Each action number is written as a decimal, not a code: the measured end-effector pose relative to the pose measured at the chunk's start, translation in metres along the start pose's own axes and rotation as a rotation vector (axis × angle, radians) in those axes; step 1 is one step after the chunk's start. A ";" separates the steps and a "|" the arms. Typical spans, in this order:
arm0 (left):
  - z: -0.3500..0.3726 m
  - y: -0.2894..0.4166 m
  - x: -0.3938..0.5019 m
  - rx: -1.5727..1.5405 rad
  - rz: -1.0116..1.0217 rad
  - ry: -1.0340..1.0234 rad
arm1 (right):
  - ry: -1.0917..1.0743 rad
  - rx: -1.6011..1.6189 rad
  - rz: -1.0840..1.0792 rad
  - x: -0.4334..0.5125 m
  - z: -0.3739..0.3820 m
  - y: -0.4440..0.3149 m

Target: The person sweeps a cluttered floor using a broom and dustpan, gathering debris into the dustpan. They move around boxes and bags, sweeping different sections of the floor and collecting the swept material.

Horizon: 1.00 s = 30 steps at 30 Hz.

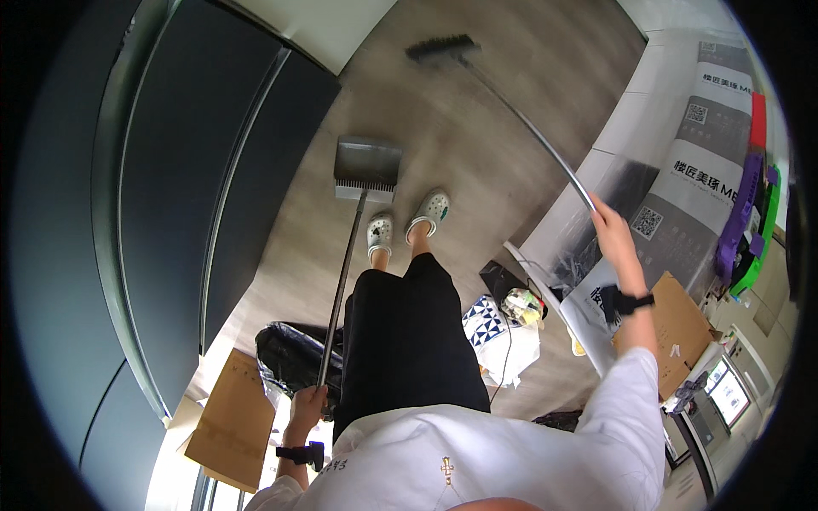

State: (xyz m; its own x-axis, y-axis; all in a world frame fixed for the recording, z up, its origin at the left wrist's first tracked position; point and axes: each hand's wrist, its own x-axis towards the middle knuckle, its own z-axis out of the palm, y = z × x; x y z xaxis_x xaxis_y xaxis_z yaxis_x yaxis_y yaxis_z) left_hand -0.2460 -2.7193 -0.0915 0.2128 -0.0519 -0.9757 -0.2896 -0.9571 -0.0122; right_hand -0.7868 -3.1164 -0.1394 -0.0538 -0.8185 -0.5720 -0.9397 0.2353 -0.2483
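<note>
My right hand (612, 233) grips the metal handle of a broom (527, 124), out to the right. The dark bristle head (442, 48) lies far ahead on the wood-look floor (511, 211) and looks slightly blurred. At lower left my left hand (309, 405) is closed around the handle of a long-handled dustpan (340, 287). The grey dustpan tray (367, 163) rests on the floor in front of my feet, with a comb-like row of teeth along its rear edge. A clear stretch of floor separates the broom head from the tray.
Dark cabinet doors (172, 172) line the left side. A black-bagged bin (291, 351) and a cardboard box (233, 421) are at lower left. Bags (511, 345) and a cable (506, 358) lie right of my legs. A counter covered in printed sheeting (693, 172) runs along the right.
</note>
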 end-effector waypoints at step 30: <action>0.068 -0.112 -0.026 -0.456 0.076 -0.047 | -0.106 -0.509 -0.168 -0.067 0.092 -0.023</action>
State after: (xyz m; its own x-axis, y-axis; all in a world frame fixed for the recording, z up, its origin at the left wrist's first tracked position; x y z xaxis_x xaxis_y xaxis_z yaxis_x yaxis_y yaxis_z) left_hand -0.2826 -2.5913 -0.0798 0.1608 -0.1241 -0.9792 0.1392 -0.9793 0.1470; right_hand -0.7305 -3.0187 -0.1676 0.1205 -0.7593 -0.6395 -0.9787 -0.1987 0.0515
